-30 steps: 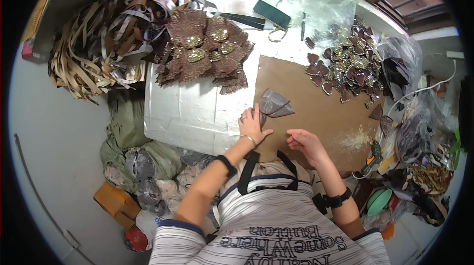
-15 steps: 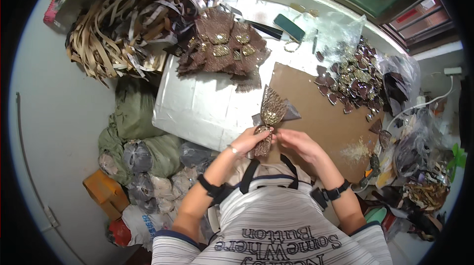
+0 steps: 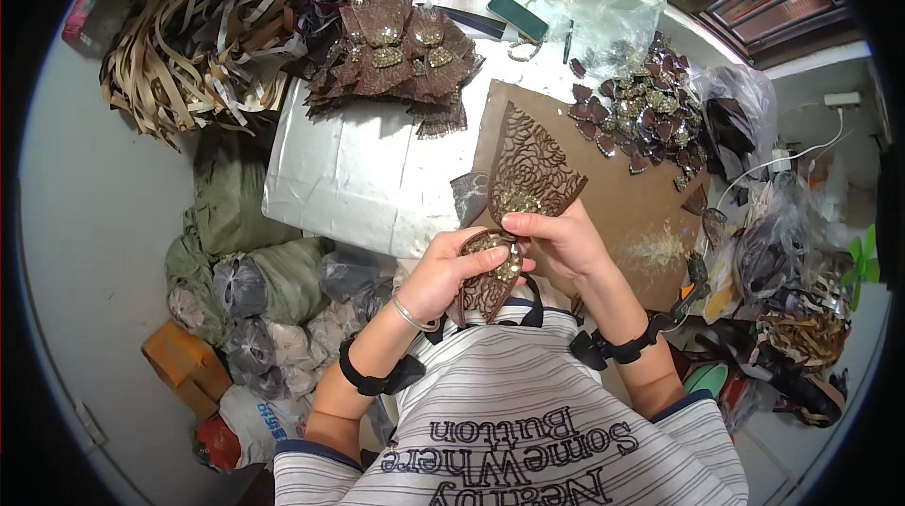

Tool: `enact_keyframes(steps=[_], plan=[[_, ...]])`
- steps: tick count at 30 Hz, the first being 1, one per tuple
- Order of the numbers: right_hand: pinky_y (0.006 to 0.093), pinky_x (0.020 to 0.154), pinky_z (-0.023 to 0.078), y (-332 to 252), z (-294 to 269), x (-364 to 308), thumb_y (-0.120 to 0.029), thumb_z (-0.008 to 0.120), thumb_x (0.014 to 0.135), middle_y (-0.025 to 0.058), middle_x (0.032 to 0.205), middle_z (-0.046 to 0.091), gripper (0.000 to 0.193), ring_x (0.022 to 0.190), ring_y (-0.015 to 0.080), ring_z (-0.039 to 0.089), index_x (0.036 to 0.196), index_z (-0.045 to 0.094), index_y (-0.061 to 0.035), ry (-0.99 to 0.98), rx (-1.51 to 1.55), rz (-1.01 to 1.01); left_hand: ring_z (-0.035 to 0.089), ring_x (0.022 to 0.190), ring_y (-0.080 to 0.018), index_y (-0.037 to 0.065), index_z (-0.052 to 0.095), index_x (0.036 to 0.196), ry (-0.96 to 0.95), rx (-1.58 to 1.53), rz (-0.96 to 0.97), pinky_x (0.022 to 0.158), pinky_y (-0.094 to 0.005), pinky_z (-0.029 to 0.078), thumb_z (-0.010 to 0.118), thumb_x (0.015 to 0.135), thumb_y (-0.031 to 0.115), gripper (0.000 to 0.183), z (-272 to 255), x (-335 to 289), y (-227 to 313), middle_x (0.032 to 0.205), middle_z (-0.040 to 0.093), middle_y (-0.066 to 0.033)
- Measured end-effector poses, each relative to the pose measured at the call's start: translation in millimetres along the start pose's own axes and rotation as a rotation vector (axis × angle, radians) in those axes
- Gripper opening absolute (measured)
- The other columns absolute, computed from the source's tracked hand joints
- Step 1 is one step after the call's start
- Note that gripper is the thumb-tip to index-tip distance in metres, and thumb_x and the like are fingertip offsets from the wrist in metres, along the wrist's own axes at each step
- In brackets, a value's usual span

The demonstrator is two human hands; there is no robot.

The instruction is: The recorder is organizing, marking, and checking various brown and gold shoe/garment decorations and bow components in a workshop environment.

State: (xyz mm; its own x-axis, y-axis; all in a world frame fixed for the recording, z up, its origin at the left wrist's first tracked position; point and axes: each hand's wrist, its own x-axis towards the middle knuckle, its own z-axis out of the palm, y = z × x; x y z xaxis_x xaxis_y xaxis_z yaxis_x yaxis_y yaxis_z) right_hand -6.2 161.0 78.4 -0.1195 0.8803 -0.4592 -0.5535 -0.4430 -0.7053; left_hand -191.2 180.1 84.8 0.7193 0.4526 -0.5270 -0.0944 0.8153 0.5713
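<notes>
Between my hands is a brown openwork piece with a rose-like cut pattern, fanning out wide at its upper end and carrying glittering gold beadwork at its narrow middle. My left hand grips the lower part, its thumb lying over a beaded patch. At the narrow middle, my right hand pinches the upper part with the thumb on top. The fingers underneath are partly hidden. Just left of the fan lies a small dark translucent piece, beside the edge of the brown board.
A stack of similar brown beaded pieces lies on the white-covered table. Small brown beaded parts are heaped right of it, near a phone. Strips hang at the far left; bags fill the floor below.
My right hand has closed on the piece, where its fingers were loosely beside it before. The upper fan has spread wider and faces up. The whole view has shifted slightly.
</notes>
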Motion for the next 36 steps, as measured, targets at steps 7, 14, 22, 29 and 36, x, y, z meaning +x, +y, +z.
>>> enact_keyframes(steps=[7, 14, 22, 29, 36], plan=[[0.0228, 0.052, 0.045, -3.6, -6.4, 0.6, 0.0, 0.07, 0.076, 0.0043, 0.083, 0.061, 0.024, 0.065, 0.011, 0.057, 0.097, 0.057, -0.003, -0.039, 0.09, 0.146, 0.061, 0.104, -0.0202, -0.01, 0.049, 0.125, -0.148, 0.123, 0.024, 0.09, -0.0299, 0.049, 0.056, 0.093, 0.022, 0.046, -8.0, 0.6, 0.0, 0.118, 0.06, -0.0176], [0.0238, 0.055, 0.046, -14.9, 0.6, 7.9, -0.008, 0.07, 0.081, 0.0036, 0.081, 0.06, 0.019, 0.067, 0.0104, 0.056, 0.096, 0.058, -0.0028, -0.03, -0.207, 0.084, 0.059, 0.097, -0.0118, -0.005, 0.057, 0.117, -0.102, 0.387, 0.024, 0.086, -0.0266, 0.047, 0.062, 0.09, 0.026, 0.041, -22.3, 4.5, 33.2, 0.11, 0.063, -0.0093], [0.0269, 0.074, 0.05, -16.5, -28.7, 17.3, -0.012, 0.063, 0.089, 0.006, 0.095, 0.065, 0.02, 0.082, 0.0126, 0.062, 0.104, 0.062, 0.0011, -0.199, -0.15, 0.122, 0.059, 0.086, -0.008, -0.003, 0.064, 0.105, 0.083, 0.472, 0.09, 0.079, -0.0248, 0.049, 0.071, 0.083, 0.009, 0.027, -7.9, 22.9, 23.2, 0.095, 0.067, -0.0024], [0.0272, 0.078, 0.05, -13.8, -30.2, 37.2, 0.001, 0.071, 0.076, 0.006, 0.093, 0.066, 0.025, 0.083, 0.0131, 0.062, 0.099, 0.062, 0.0008, -0.047, 0.064, 0.06, 0.06, 0.085, -0.0073, -0.002, 0.066, 0.104, 0.081, 0.426, 0.134, 0.077, -0.0235, 0.049, 0.072, 0.08, 0.006, 0.026, -8.6, 51.4, 22.7, 0.094, 0.068, -0.0038], [0.0237, 0.081, 0.048, -16.0, -53.2, 77.4, -0.009, 0.064, 0.087, 0.0068, 0.096, 0.064, 0.023, 0.085, 0.0117, 0.06, 0.106, 0.059, 0.0016, 0.011, 0.106, 0.168, 0.061, 0.079, -0.0086, -0.001, 0.069, 0.097, 0.312, 0.867, 0.196, 0.073, -0.0246, 0.049, 0.079, 0.075, 0.021, 0.033, -56.4, 95.4, 59.3, 0.088, 0.07, -0.0067]])
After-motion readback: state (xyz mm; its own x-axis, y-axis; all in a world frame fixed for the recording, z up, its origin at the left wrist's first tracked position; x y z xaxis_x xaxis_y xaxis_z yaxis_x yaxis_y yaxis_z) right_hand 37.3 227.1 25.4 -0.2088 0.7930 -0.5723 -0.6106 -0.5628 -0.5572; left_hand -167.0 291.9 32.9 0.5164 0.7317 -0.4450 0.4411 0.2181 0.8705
